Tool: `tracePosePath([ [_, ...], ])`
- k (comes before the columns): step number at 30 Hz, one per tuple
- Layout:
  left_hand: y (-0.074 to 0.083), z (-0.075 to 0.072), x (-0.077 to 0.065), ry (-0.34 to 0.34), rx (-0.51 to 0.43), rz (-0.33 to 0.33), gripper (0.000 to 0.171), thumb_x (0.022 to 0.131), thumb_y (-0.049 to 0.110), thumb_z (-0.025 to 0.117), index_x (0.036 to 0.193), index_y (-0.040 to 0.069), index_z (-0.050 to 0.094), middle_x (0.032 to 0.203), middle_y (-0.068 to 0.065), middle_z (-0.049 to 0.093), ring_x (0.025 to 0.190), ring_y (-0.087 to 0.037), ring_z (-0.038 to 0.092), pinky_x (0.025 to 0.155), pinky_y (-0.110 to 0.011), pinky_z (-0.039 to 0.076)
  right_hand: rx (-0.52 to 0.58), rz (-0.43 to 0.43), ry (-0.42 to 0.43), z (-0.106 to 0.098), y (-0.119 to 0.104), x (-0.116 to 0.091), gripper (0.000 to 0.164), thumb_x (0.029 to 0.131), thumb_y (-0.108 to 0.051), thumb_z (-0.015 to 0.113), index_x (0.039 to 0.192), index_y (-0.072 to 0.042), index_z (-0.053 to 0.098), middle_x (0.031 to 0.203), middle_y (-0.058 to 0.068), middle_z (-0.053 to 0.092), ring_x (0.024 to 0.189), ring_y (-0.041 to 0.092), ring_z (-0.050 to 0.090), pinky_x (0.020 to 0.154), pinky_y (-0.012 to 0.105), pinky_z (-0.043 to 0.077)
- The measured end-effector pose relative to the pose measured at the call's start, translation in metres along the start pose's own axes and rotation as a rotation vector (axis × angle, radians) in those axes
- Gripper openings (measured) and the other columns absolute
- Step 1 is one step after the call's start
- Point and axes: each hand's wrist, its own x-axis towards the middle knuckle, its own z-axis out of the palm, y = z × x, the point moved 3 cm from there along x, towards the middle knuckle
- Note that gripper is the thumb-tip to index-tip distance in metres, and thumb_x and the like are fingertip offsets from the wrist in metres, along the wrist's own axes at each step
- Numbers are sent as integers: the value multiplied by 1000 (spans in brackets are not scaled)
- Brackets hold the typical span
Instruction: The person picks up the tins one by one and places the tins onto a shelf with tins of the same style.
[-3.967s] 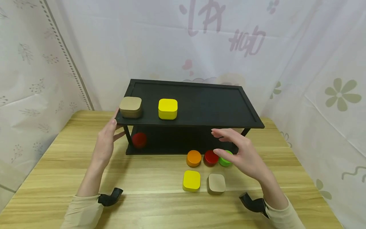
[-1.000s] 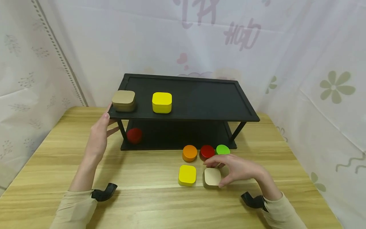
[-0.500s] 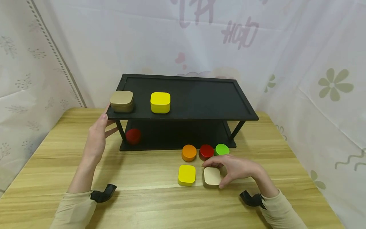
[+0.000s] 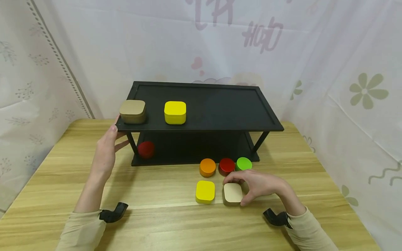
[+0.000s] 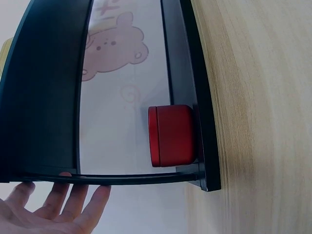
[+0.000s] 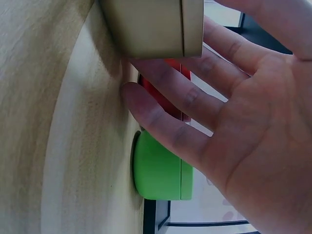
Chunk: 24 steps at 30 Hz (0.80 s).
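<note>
My right hand [image 4: 259, 186] is around a beige square tin [image 4: 233, 193] on the table, thumb at its near right edge and fingers at its far side. In the right wrist view, the fingers pass behind this tin. My left hand [image 4: 105, 153] touches the left end of a black two-tier shelf [image 4: 207, 108], its fingers fairly straight along the side rail in the left wrist view. Another beige tin [image 4: 133, 112] and a yellow tin [image 4: 175, 113] stand on the top tier. A red tin [image 5: 173, 135] sits on the lower tier, at the left.
Left of the right hand lies a square yellow tin [image 4: 205, 191]. Round orange [image 4: 207, 167], red [image 4: 226, 166] and green [image 4: 244, 163] tins form a row before the shelf. The wooden table [image 4: 163, 223] is backed by a patterned white cloth [image 4: 157, 45].
Four seconds ago the right hand was raised over the red and green tins; it has come down to the beige tin. The left hand stays at the shelf. The head view has shifted slightly.
</note>
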Motion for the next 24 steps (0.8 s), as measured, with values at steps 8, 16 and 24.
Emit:
tracePosePath([
  [8, 0, -1, 0, 1, 7, 1, 52, 111, 47, 34, 160, 30, 35, 167, 3, 37, 121, 4, 55, 91, -7, 53, -29, 17, -7, 2, -1, 3, 69, 74, -12, 84, 132, -37, 56, 125, -19, 63, 111, 3, 56, 104, 28, 50],
  [16, 1, 0, 0, 0, 25, -4, 51, 112, 47, 32, 160, 31, 34, 168, 2, 35, 121, 3, 53, 91, -7, 53, -40, 6, -11, 3, -3, 2, 69, 76, -12, 84, 134, -35, 55, 129, -19, 63, 113, 3, 56, 106, 29, 50],
  [24, 1, 0, -1, 1, -10, -3, 52, 111, 47, 35, 160, 29, 35, 168, 1, 36, 121, 4, 54, 91, -7, 53, -55, -7, 3, 3, -4, 0, 69, 78, -15, 84, 137, -35, 54, 133, -17, 62, 114, 4, 55, 106, 29, 51],
])
